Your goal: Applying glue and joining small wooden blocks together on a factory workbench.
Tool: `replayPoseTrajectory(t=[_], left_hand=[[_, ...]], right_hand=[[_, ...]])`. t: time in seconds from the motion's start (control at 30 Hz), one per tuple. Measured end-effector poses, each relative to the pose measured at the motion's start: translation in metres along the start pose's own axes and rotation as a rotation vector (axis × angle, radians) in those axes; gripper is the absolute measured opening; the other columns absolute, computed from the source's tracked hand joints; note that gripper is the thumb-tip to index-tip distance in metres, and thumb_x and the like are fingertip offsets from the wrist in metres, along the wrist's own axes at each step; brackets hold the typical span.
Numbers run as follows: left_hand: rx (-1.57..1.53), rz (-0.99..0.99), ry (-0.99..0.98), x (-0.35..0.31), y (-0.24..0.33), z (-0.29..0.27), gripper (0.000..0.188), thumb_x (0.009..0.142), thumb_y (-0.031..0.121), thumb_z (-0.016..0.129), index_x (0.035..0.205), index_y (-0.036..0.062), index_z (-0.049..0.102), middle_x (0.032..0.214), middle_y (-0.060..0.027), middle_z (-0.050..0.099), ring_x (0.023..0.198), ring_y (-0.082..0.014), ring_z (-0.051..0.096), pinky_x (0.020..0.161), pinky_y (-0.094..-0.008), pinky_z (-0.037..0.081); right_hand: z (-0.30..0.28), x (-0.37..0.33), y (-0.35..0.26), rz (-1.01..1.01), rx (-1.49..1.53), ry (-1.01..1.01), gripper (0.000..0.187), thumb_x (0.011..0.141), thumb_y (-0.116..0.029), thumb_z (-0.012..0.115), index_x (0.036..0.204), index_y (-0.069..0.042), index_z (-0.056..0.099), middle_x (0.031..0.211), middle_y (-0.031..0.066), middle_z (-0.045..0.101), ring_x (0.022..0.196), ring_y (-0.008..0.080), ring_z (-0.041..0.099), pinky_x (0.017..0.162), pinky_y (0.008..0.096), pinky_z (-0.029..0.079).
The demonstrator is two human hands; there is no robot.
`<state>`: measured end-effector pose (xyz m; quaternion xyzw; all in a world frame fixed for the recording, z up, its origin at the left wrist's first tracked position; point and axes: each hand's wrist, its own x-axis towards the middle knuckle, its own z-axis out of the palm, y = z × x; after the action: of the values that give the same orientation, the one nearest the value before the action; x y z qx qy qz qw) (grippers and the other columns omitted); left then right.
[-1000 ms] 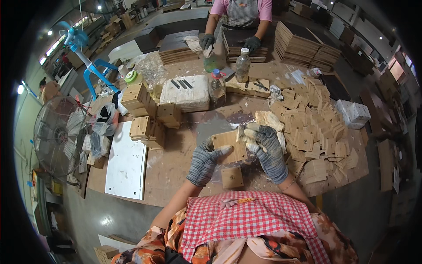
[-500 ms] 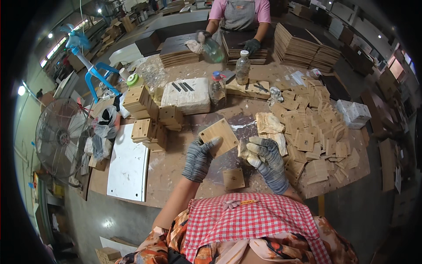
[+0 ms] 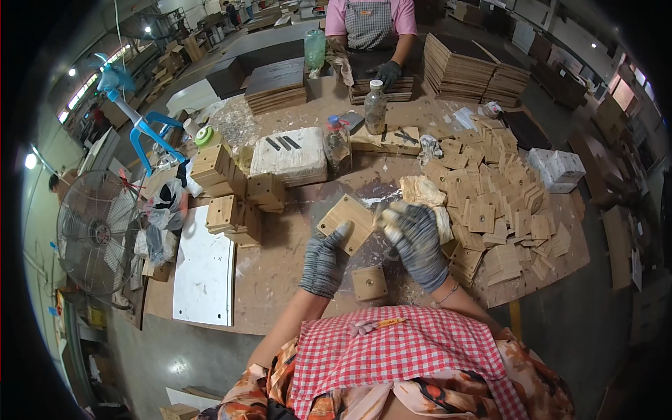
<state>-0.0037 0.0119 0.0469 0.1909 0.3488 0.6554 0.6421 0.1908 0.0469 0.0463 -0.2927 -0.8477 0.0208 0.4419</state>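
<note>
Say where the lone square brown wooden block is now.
In the head view, the block lies slightly right of centre on the brown table, between the grey-gloved left hand and right hand.

Block (image 3: 350, 215) between block stacks (image 3: 221, 214) left and loose pieces (image 3: 481, 218) right

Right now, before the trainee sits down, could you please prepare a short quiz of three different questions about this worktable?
1. Choose one: the left hand holds
A) a bottle
B) a wooden square
C) a fan

2. True or false: the wood pile lies to the right of the right hand.

3. Fill the gap: the flat panel lying to the left of the left hand is ____ in colour.

Key: 1. B; 2. true; 3. white.
</note>
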Motion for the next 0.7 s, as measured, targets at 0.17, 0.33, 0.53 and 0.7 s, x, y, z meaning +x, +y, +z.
replayPoseTrajectory(t=[0.17,0.33,0.53,0.7], left_hand=[[0.088,0.160,0.010,0.003,-0.017,-0.009,0.040,0.083,0.006,0.068,0.120,0.0023,0.054,0.112,-0.0077,0.063,0.101,-0.0199,0.061,0.088,-0.0324,0.050],[-0.144,-0.129,0.110,0.006,-0.028,-0.035,0.038,0.087,0.031,0.063,0.115,0.0062,0.058,0.110,-0.0070,0.064,0.104,-0.0225,0.060,0.091,-0.0385,0.047],[0.074,-0.339,-0.051,0.006,-0.033,-0.044,0.039,0.081,0.021,0.070,0.113,0.0028,0.059,0.109,-0.0098,0.063,0.101,-0.0239,0.061,0.087,-0.0399,0.051],[0.202,-0.421,-0.176,-0.006,-0.033,-0.016,0.041,0.081,0.013,0.070,0.116,-0.0040,0.057,0.107,-0.0133,0.064,0.098,-0.0238,0.063,0.079,-0.0351,0.054]], right_hand=[[-0.004,-0.015,0.015,0.576,0.413,0.183,0.027,0.087,-0.008,0.059,0.113,-0.004,0.063,0.114,0.0113,0.059,0.106,0.0260,0.055,0.095,0.0365,0.044],[0.012,-0.032,-0.015,0.842,1.124,0.140,0.032,0.091,-0.014,0.060,0.121,-0.003,0.058,0.119,0.0080,0.059,0.105,0.0164,0.058,0.094,0.0278,0.046],[0.008,-0.034,-0.012,0.844,1.105,0.227,0.034,0.092,-0.013,0.058,0.124,0.001,0.055,0.115,0.0083,0.063,0.110,0.0147,0.057,0.096,0.0258,0.045],[0.000,-0.021,0.002,0.836,1.135,0.105,0.033,0.093,-0.012,0.056,0.123,-0.001,0.056,0.120,0.0092,0.059,0.109,0.0156,0.057,0.095,0.0261,0.045]])
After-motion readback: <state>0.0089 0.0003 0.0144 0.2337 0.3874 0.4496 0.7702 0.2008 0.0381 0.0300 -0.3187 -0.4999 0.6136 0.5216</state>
